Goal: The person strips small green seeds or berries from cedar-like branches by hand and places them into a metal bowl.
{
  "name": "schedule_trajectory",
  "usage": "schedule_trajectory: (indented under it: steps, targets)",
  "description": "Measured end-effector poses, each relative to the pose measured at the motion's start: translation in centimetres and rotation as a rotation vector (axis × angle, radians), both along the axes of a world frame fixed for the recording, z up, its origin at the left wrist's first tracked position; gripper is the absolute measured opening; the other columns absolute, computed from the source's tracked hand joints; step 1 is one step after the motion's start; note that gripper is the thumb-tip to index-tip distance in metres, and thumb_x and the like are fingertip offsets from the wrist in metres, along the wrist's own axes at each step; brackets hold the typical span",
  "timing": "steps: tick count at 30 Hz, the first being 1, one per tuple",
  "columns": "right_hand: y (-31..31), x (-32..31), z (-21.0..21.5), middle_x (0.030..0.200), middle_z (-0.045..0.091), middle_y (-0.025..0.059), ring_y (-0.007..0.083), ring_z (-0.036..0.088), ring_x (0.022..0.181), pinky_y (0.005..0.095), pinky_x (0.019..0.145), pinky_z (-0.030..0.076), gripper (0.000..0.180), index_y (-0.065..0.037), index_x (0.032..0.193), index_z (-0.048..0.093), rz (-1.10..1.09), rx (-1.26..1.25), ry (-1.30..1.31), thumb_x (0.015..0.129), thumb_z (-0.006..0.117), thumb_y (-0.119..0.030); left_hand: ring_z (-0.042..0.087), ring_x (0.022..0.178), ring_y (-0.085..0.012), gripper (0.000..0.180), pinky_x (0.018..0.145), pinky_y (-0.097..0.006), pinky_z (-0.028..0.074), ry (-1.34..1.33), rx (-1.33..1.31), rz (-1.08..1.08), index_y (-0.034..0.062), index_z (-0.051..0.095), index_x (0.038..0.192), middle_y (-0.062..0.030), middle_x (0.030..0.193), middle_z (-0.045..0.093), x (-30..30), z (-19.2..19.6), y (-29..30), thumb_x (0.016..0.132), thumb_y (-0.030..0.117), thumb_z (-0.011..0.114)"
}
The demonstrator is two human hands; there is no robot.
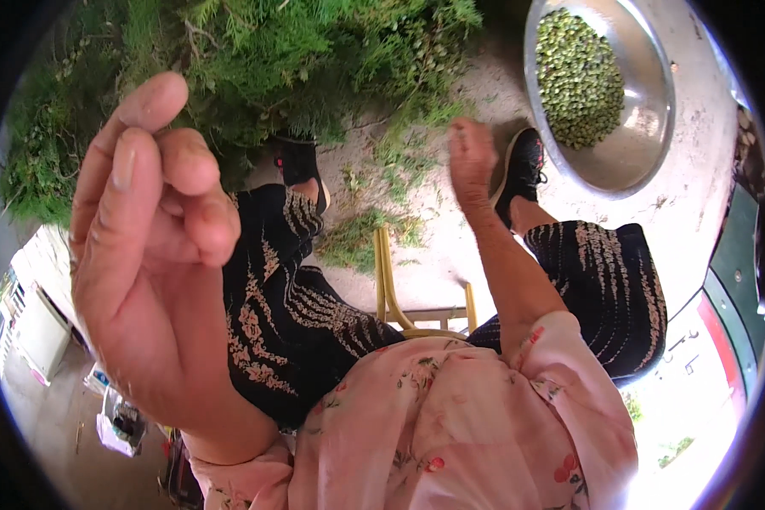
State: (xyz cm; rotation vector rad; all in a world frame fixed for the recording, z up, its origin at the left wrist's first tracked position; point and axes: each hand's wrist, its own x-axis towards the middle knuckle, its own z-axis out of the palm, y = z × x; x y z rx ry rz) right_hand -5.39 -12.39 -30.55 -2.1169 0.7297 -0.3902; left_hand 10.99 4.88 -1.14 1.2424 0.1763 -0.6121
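Sitting by a plant heap (255,59), hands raised, holding nothing.
Left hand (149,255) curling loosely near the camera; right hand (472,157) hanging half-curled, blurred, over the ground between heap and bowl (646,136) of green peas (578,76).

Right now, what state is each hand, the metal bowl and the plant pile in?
left hand: raised close to the camera, fingers curled, nothing visible in its grip
right hand: reaching down toward the ground, contents hidden
metal bowl: on the ground, partly filled with green pods
green plant pile: heaped on the ground
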Motion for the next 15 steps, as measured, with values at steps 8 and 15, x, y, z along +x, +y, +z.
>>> schedule_trajectory:
  steps: [8,15]
  targets:
    - [-15.8,0.8,6.9,0.101,0.050,0.0146,0.0298,0.049,0.095,0.0360,0.079,0.043,0.033,-0.004,0.099,0.056,-0.453,-0.549,0.191,0.067,0.063,-0.005,0.047,0.062,-0.0071,0.022,0.055,-0.016,0.039,-0.049,0.048,0.196,-0.0026,0.054,0.104,-0.0041,0.078,0.056,-0.2,-0.2,-1.1,0.086,0.010,0.052]
    - [-9.3,2.7,5.7,0.088,0.058,0.0120,0.0220,0.056,0.079,0.0305,0.072,0.045,0.022,-0.004,0.097,0.060,-0.360,-0.333,-0.035,0.076,0.055,-0.009,0.051,0.063,-0.0066,0.019,0.055,-0.015,0.041,-0.054,-0.020,0.226,-0.0030,0.057,0.099,-0.0052,0.076,0.059,0.3,-0.1,-0.1,0.084,0.008,0.055]
